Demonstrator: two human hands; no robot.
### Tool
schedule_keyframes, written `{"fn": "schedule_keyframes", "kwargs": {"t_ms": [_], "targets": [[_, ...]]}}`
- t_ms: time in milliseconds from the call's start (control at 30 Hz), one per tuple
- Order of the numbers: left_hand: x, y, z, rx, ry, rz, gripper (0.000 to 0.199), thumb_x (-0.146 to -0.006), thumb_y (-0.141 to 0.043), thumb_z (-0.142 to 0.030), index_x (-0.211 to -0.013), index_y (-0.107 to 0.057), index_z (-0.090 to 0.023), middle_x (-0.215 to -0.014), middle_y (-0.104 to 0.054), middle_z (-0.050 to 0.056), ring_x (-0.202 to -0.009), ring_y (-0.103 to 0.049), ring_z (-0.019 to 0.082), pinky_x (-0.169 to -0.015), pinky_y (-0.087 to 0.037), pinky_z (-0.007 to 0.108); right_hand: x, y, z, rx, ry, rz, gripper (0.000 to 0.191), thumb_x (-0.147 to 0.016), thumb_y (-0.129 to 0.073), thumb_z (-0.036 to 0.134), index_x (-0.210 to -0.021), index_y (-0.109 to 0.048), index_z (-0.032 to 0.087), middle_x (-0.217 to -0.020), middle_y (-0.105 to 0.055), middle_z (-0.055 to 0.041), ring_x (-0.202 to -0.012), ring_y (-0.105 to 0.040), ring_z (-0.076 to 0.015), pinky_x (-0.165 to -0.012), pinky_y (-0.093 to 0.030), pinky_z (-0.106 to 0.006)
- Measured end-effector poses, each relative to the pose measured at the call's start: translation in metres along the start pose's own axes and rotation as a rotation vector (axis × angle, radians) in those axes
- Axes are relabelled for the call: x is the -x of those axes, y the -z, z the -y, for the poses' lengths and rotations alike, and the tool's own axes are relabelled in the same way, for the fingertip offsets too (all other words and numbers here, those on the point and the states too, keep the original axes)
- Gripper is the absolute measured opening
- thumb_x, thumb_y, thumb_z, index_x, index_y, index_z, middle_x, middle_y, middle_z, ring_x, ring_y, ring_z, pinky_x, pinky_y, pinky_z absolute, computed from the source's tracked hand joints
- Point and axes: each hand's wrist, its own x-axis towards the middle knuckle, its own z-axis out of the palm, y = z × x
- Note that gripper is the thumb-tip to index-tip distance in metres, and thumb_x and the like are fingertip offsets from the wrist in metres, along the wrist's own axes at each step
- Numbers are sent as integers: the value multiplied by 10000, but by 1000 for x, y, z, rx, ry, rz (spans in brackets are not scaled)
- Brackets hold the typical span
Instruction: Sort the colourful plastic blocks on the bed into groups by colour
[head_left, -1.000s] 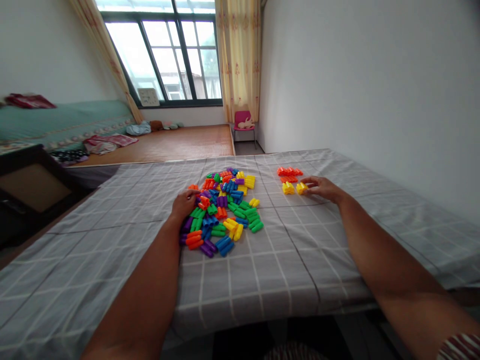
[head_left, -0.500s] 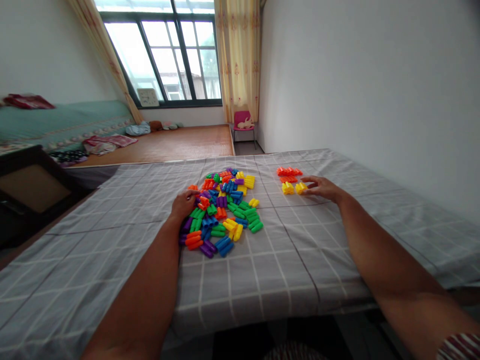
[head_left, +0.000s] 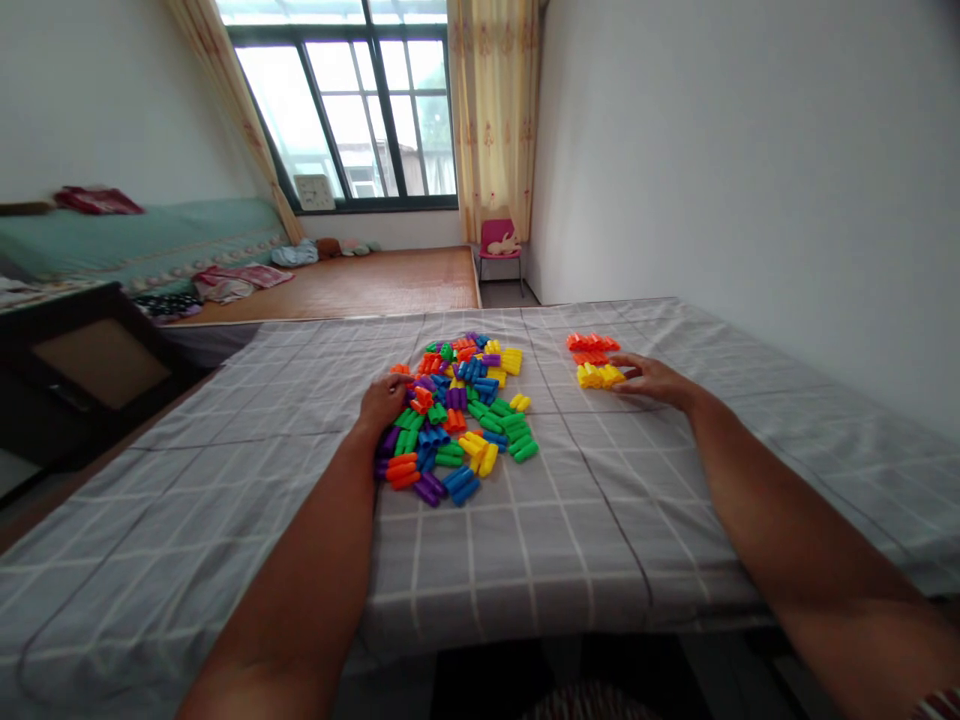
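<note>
My left hand (head_left: 384, 402) is at the left edge of a mixed heap of plastic building blocks (head_left: 455, 398) in purple, green, blue, orange and yellow. Its fingers are curled in among the blocks; whatever they hold is hidden. Over on the right, my right hand (head_left: 654, 382) pinches the right end of a yellow building block (head_left: 613, 376). That block sits on the cloth against another yellow block (head_left: 589, 376), forming a short row. Just behind them lie two rows of orange blocks (head_left: 592, 343), close to my right fingertips.
A grey checked cloth (head_left: 570, 540) covers the table, whose near edge drops off in front of me. A white wall (head_left: 720, 160) runs along the right. Beyond the table are a low bed platform (head_left: 390, 280), a pink chair (head_left: 500, 238) and a dark cabinet (head_left: 82, 370).
The yellow block in my right hand has moved left, closing the gap to the other yellow one. My left hand stays at the heap. The whole view has shifted slightly.
</note>
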Motion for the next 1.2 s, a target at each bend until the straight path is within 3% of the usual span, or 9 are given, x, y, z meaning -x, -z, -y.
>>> {"fn": "schedule_keyframes", "kwargs": {"t_ms": [100,200,400,600,767,900,1000,1100,1200], "targets": [[-1,-2,1,31,2,-6,400,-808,-423,-229,-1060,-731,-200,-1037,-733,42,-944,-651,188,-864,-500,288,3,4,9,15,28,-169,684,-669,-756,493,-1269,-595,207,-1344,-573,-126,-1073,-624,-290,-890,-547,-437],[-1,-3,-1,105,16,-33,397,-839,-417,-263,-1097,-710,-188,-1079,-722,47,-941,-650,179,-863,-498,283,-3,-13,34,59,133,-262,537,-801,-617,541,-1219,-616,204,-1270,-622,-120,-1060,-632,-270,-927,-522,-442],[0,-4,-2,171,5,-79,376,-873,-417,-320,-1036,-719,-165,-1039,-722,72,-963,-638,194,-881,-484,304,-46,-100,110,320,427,107,440,-892,-543,442,-1249,-619,197,-1258,-644,-116,-1088,-628,-273,-935,-508,-421],[-2,-6,3,236,20,-83,360,-865,-426,-283,-996,-728,-138,-976,-730,81,-928,-645,191,-847,-488,292,-89,-179,162,460,402,104,460,-921,-518,477,-1280,-606,204,-1281,-641,-109,-1205,-571,-287,-1049,-410,-429],[-3,-6,4,273,59,-83,350,-871,-439,-327,-952,-733,-157,-834,-725,49,-850,-646,194,-761,-494,284,-75,-219,194,394,550,201,469,-925,-499,508,-1302,-591,243,-1278,-644,-78,-1171,-595,-254,-1010,-439,-389],[-2,-5,4,321,49,-93,381,-878,-431,-388,-886,-731,-153,-756,-704,32,-798,-634,189,-706,-485,277,-36,-233,217,320,722,275,461,-932,-504,448,-1362,-542,286,-1297,-631,-52,-1192,-572,-235,-1037,-412,-402],[-2,-5,4,340,45,-92,381,-877,-428,-388,-898,-730,-156,-765,-704,31,-803,-631,186,-709,-481,276,-17,-229,225,226,805,393,440,-945,-479,426,-1372,-530,335,-1275,-645,-2,-1165,-586,-209,-1012,-435,-371],[-1,-6,3,326,43,-89,386,-881,-416,-376,-932,-730,-159,-804,-710,39,-810,-629,185,-726,-478,285,-32,-212,220,201,794,396,376,-955,-456,399,-1280,-622,308,-1164,-701,7,-1073,-634,-204,-955,-471,-344],[-1,-6,3,294,39,-78,400,-896,-395,-366,-944,-729,-151,-838,-708,55,-825,-625,187,-736,-471,290,-77,-190,200,352,617,148,328,-928,-483,279,-1185,-683,240,-1140,-712,-39,-1050,-646,-230,-953,-469,-363]]}}
